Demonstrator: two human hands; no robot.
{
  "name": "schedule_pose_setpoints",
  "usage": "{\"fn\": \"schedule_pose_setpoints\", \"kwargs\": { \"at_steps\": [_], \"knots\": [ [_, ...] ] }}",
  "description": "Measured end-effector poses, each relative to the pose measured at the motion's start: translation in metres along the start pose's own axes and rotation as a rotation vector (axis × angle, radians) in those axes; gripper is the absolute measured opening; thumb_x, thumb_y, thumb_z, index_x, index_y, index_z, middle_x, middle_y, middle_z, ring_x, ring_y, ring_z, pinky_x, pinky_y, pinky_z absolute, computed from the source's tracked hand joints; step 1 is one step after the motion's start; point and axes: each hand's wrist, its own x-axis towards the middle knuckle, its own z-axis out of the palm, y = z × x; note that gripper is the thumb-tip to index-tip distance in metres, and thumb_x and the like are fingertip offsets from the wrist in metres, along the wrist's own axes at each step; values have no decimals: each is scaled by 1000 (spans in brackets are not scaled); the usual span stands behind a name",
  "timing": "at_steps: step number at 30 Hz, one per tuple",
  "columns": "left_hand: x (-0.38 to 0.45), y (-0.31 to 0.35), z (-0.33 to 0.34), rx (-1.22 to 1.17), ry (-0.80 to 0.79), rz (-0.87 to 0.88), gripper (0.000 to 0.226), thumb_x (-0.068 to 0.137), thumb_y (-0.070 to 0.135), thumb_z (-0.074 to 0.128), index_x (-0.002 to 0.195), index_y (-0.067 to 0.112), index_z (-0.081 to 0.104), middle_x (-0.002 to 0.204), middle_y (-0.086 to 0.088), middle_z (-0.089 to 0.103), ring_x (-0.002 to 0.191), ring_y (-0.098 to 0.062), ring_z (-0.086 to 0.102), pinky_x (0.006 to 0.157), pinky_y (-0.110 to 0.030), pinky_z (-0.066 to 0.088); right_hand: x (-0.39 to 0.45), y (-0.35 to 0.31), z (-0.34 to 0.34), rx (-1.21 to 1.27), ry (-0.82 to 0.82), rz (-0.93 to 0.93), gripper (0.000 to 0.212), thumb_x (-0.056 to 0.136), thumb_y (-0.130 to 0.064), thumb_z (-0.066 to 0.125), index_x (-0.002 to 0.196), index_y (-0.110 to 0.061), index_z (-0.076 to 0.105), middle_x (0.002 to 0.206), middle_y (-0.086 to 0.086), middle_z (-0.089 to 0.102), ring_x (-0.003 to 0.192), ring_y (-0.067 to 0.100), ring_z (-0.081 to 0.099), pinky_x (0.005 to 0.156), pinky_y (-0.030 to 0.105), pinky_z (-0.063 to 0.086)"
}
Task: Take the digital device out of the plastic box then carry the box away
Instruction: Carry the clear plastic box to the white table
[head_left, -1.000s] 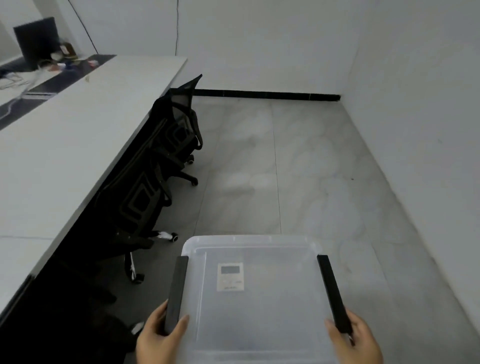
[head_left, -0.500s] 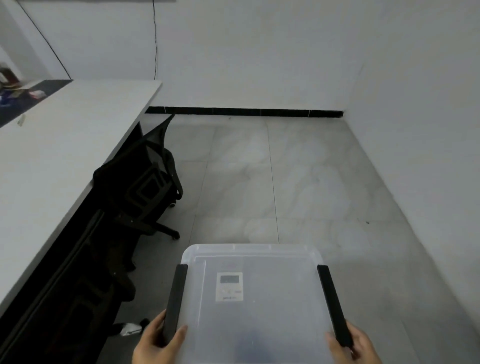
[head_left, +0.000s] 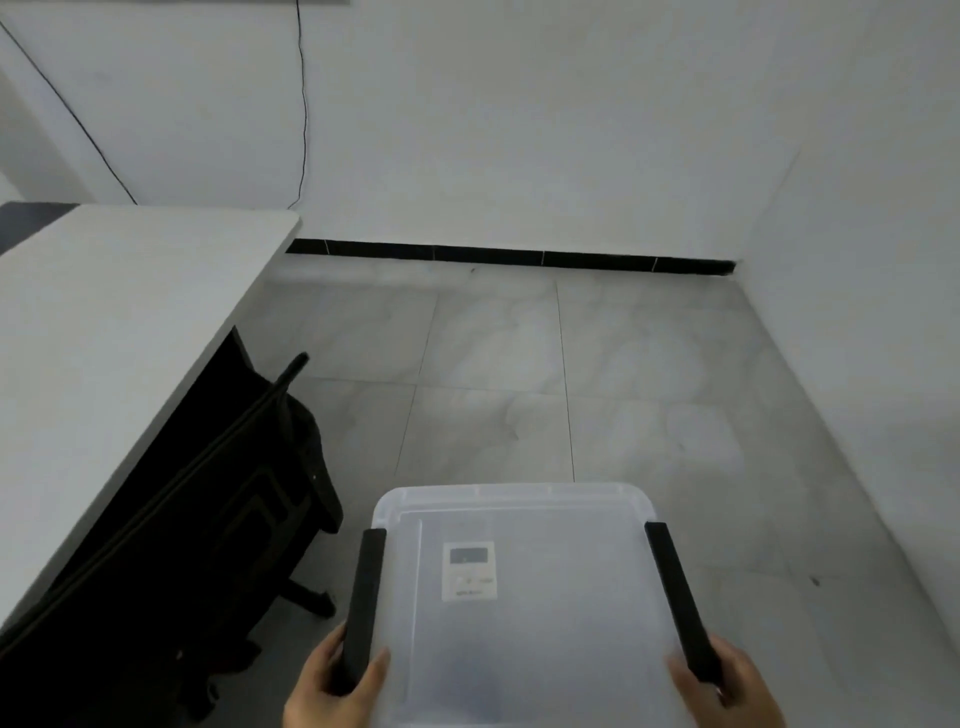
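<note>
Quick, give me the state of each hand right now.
Left hand: closed on the plastic box's left black latch.
Right hand: closed on its right black latch.

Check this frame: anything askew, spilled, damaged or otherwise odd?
Nothing looks spilled or damaged. One oddity: the digital device is visible through the closed lid of the plastic box, though the left hand and right hand are gripping the box's sides, carried above the floor.

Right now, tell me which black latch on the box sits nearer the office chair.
The left latch, gripped by the left hand; the chair stands on that side.
</note>
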Motion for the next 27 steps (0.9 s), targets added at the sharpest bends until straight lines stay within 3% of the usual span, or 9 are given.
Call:
{"fn": "schedule_pose_setpoints", "kwargs": {
  "at_steps": [3, 5, 8, 12, 15, 19, 22, 24, 27],
  "knots": [
    [77, 49, 40, -21, 34, 28, 51, 60, -2, 78, 108, -1, 61, 96, -17, 66, 90, -29, 61, 69, -1, 45, 52, -64, 33, 77, 99, -83, 71, 61, -14, 80, 111, 24, 45, 98, 27, 53, 66, 8, 65, 47, 8, 38],
    [120, 83, 62, -23, 33, 32, 52, 61, -2, 78, 110, 0, 60, 97, -18, 65, 91, -30, 60, 83, -20, 49, 80, -100, 52, 11, 119, -119, 43, 66, -1, 73, 101, 14, 55, 93, 27, 57, 63, 11, 57, 53, 2, 41],
    [177, 120, 94, -23, 62, 36, 52, 61, -1, 78, 109, 1, 60, 93, -18, 66, 86, -29, 61, 61, 2, 45, 133, -143, 77, -33, 131, -99, 40, 71, 8, 66, 109, 14, 54, 91, 21, 56, 79, 22, 53, 66, 23, 36],
    [248, 151, 140, -47, 97, -30, 48, 62, -4, 76, 107, -1, 61, 86, -15, 63, 83, -28, 60, 66, -8, 49, 217, -198, 113, -101, 74, -97, 41, 72, 2, 67, 112, 7, 55, 92, 19, 58, 83, 26, 52, 67, 26, 35],
    [301, 178, 176, -31, 156, -104, 51, 63, -2, 76, 111, 0, 59, 97, -18, 65, 88, -30, 60, 93, -39, 46, 290, -247, 143, -126, 9, -148, 26, 73, 7, 64, 99, 6, 57, 82, 19, 60, 73, 29, 51, 56, 18, 38],
    [370, 227, 204, -103, 310, -153, 52, 62, -1, 77, 111, -1, 59, 107, -21, 66, 95, -33, 61, 98, -45, 44, 388, -329, 205, -134, -69, -234, 41, 71, 16, 61, 110, 16, 52, 105, 32, 61, 77, 18, 56, 59, -1, 42],
    [414, 267, 202, -221, 494, -134, 50, 63, -5, 75, 110, -2, 60, 104, -24, 66, 99, -34, 61, 93, -32, 47, 431, -402, 266, -173, -144, -394, 40, 66, 12, 68, 105, 8, 59, 94, 24, 64, 60, -1, 58, 56, -9, 35],
    [440, 286, 189, -273, 620, -122, 49, 65, -5, 74, 111, 0, 60, 98, -23, 66, 96, -32, 63, 72, -2, 45, 449, -450, 312, -185, -244, -485, 39, 66, 9, 70, 104, 4, 61, 92, 21, 65, 64, 5, 58, 56, -8, 36],
    [473, 305, 157, -360, 799, -117, 45, 68, -6, 71, 111, 1, 59, 81, -13, 62, 66, -6, 64, 53, 8, 38, 458, -507, 393, -226, -417, -590, 39, 69, 3, 70, 106, -1, 60, 95, 17, 64, 84, 26, 55, 59, -2, 40]
  ]
}}
